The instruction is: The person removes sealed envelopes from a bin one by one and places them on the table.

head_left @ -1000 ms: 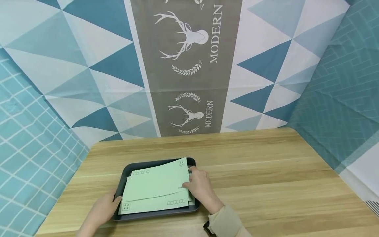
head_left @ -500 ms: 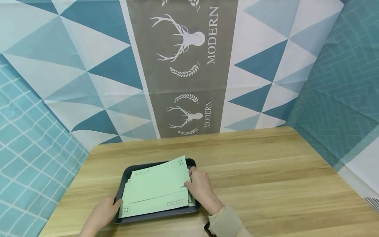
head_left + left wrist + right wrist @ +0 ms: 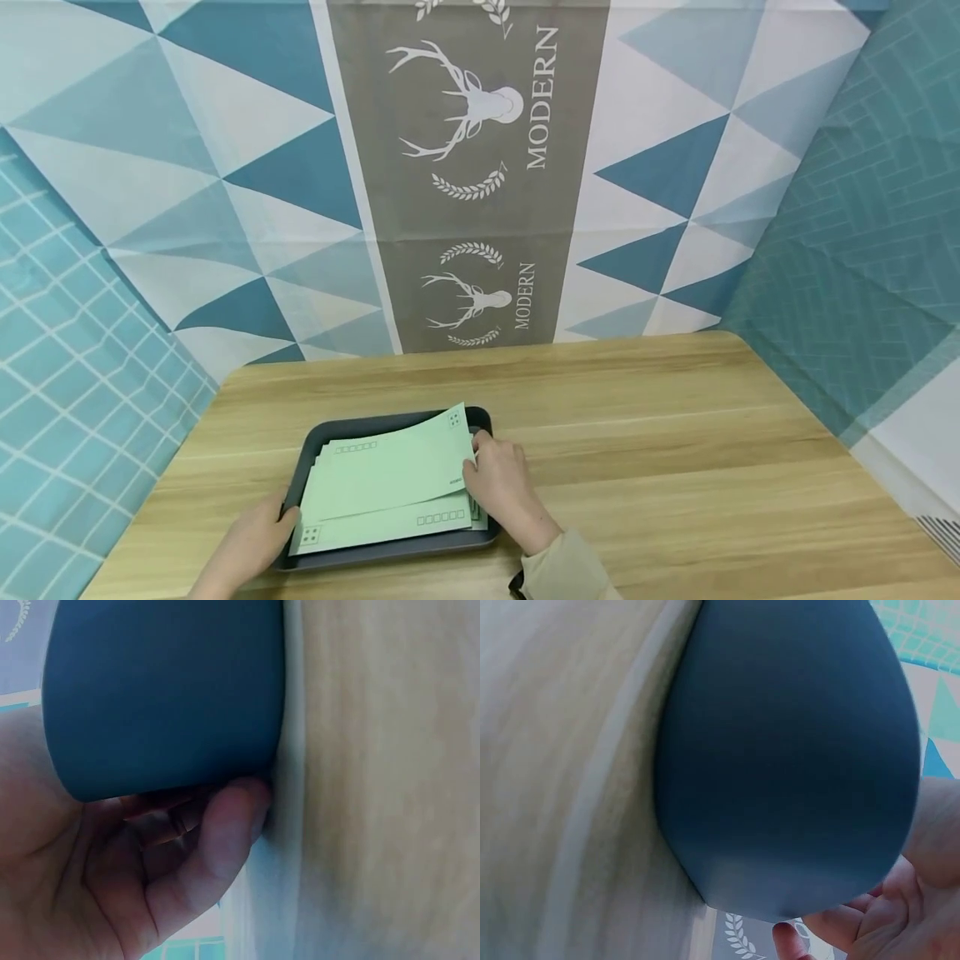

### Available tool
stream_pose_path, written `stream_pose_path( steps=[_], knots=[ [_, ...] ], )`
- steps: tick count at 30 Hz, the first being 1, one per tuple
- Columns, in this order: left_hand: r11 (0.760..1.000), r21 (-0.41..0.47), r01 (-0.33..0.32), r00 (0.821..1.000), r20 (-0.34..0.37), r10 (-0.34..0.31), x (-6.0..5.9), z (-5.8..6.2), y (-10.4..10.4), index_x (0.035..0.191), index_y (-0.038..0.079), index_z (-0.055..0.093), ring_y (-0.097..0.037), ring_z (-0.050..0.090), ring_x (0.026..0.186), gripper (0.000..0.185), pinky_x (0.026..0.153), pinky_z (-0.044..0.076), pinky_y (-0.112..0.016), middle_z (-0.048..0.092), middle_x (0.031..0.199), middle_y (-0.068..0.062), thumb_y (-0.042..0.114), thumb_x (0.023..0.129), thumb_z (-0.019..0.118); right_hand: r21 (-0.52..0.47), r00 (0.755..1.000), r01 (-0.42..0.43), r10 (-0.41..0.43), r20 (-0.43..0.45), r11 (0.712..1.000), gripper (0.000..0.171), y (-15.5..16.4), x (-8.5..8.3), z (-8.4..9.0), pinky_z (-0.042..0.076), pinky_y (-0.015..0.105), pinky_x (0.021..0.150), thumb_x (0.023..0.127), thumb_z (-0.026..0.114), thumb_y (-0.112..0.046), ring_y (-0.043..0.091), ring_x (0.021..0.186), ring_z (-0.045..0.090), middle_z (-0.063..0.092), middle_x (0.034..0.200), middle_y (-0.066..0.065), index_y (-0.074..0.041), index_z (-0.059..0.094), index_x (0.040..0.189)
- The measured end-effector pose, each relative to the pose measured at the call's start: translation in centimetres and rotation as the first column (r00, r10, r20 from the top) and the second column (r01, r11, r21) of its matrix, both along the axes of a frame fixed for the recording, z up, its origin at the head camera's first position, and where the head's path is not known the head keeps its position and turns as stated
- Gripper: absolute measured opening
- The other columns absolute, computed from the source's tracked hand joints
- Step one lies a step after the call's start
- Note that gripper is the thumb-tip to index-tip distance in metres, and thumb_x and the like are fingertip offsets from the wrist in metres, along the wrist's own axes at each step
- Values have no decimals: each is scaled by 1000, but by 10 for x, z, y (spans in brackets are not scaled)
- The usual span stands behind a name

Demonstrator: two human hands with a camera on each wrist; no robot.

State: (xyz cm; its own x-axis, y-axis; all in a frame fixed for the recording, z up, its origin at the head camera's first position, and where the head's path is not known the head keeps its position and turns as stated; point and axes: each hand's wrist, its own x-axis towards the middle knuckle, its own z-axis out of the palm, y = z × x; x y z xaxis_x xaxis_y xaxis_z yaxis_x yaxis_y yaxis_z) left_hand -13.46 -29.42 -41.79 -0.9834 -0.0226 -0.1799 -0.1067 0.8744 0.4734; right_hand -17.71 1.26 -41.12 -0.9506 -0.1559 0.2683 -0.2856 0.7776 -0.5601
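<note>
Left hand (image 3: 251, 546) grips the dark grey plastic tray (image 3: 390, 552); right hand (image 3: 498, 487) seemingly pinches pale green paper envelopes (image 3: 390, 479); "MODERN" on the backdrop (image 3: 542, 98).

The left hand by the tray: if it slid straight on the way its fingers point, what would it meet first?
Probably the dark tray: the left hand already touches its left rim, with the green envelopes just beyond.

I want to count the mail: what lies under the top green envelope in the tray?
Under the top green envelope lies another green envelope, inside the dark tray. Anything deeper is covered, so the count stays uncertain.
</note>
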Motion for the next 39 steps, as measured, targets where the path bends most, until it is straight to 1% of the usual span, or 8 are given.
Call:
stream_pose_path(
  steps=[3,6,10,15,18,22,30,39],
  knots=[
    [1000,-2,14,1000,-10,-14,-1,1,1,120,-12,46,-36,56,99,39,77,45,-50,57,109,-27,13,91,42,38,998,-2,5,-62,999,9,0,-1,-1,35,21,47,78,64,-5,9,44,43,53,52,-1,1,64,85],
    [1000,2,19,1000,-7,-19,-3,1,3,122,-13,44,-41,54,104,41,80,44,-52,55,113,-30,13,91,40,56,996,10,-5,-88,998,7,1,-3,-1,39,23,52,77,64,-3,12,50,51,61,61,3,0,66,83],
    [999,17,35,999,-6,-35,-1,-2,4,125,-14,40,-44,50,109,44,83,42,-52,52,118,-31,15,93,41,-68,1000,-11,11,7,998,7,4,-4,0,41,21,51,79,61,0,12,56,52,61,68,5,2,64,85],
    [995,50,91,996,-24,-90,1,-8,1,130,-14,35,-47,44,115,47,88,40,-54,46,125,-33,15,94,43,-225,993,-11,38,115,974,7,9,-8,0,39,18,49,83,59,0,9,57,46,55,69,3,2,63,88],
    [993,68,95,995,-21,-93,2,-11,-1,131,-13,33,-46,45,115,47,87,40,-54,46,125,-33,14,94,42,-265,989,-13,52,137,964,4,13,-11,-2,39,19,48,83,59,-1,9,57,46,54,68,1,0,61,86],
    [995,81,66,998,21,-67,5,-13,-4,132,-14,30,-46,44,116,49,87,40,-53,44,126,-33,16,94,40,-333,984,-8,66,165,943,3,16,-15,-1,41,20,49,82,61,-2,9,58,48,56,69,2,-1,61,84],
    [994,102,47,995,80,-56,6,-14,-9,135,-13,25,-46,41,118,55,87,40,-53,40,130,-34,21,95,42,-408,978,50,39,206,912,11,22,-28,2,46,23,59,83,61,-5,12,68,54,62,78,7,2,65,91],
    [990,88,109,994,5,-110,1,-8,-9,135,-12,27,-44,43,117,53,88,39,-54,42,130,-32,18,95,42,-472,956,149,-4,295,869,18,33,-56,13,47,25,60,86,59,-10,17,69,60,64,84,8,2,64,99]
  ],
)
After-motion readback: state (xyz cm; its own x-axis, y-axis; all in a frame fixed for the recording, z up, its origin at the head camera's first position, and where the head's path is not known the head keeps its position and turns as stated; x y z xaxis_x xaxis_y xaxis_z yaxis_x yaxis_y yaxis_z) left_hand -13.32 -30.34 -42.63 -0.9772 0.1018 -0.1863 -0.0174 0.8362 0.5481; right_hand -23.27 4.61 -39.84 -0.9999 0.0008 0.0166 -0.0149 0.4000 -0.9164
